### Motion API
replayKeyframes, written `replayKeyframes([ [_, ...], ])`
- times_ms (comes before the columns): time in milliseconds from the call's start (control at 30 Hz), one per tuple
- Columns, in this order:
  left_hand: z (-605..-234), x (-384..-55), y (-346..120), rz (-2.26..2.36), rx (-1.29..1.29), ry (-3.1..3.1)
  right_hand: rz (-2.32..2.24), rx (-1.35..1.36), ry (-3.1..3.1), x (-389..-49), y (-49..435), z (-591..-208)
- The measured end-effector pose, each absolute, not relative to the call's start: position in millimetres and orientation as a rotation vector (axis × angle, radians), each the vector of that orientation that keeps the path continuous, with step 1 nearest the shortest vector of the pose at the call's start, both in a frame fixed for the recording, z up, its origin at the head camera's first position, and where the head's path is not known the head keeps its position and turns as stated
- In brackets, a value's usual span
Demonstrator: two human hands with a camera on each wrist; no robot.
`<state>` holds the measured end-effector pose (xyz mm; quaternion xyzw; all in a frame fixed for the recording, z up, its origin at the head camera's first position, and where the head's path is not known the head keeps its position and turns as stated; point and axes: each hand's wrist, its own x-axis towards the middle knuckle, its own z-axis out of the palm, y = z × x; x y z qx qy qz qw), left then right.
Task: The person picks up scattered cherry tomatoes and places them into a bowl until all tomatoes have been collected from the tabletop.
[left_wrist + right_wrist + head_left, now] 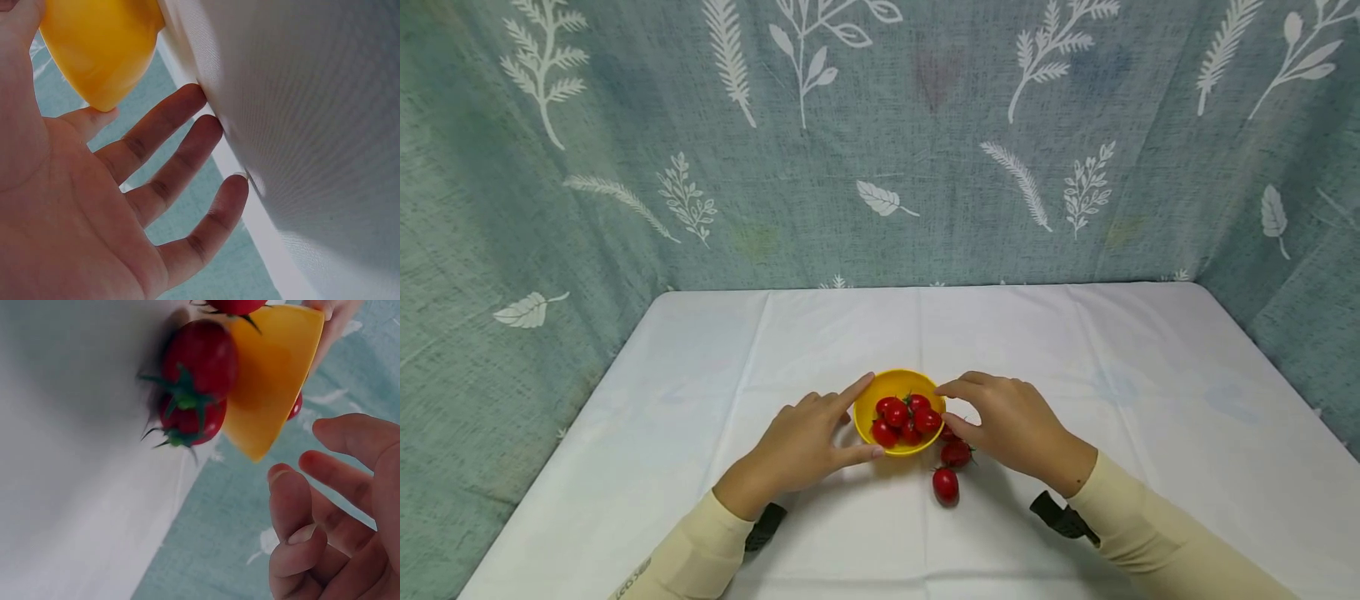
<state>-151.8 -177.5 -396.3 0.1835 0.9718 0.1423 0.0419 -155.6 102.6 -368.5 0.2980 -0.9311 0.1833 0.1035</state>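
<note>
Blue-green leaf-print curtain beyond the hands; under them, a bench covered in white cloth. Yellow bowl sits between the hands, cluster of red tomatoes inside. Three loose tomatoes lie on the cloth: one partly hidden by the right hand, the other two on the near side of that hand, running back toward the person. Green stem leaves show on some.

Left hand: spread wide, thumb and index fingertips against the bowl's left side, far and near; left wrist view has the other three fingertips down on the cloth. Right hand: empty, fingers loosely bent, thumb and index apart beside the bowl's right rim; contact with the rim, can't tell in the head view, small gap in the right wrist view.

Step in hand looks like steadying the bowl while the right hand works at its rim. To do it well: keep left pressure light and even, since a push on one edge could tip it; pick up round, slick tomatoes around the middle with soft fingertips; release low so none roll out. Mind the loose ones under the right palm.

Outermost: cream sleeves, dark wrist bands.
</note>
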Motion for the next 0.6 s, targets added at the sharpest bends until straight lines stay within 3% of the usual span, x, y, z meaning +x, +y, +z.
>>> replayKeyframes([
  [600,-396.6,-151.4,-177.0,0.433,0.576,2.984,0.504,0.859,-2.872,-164.1,117.2,-390.6],
])
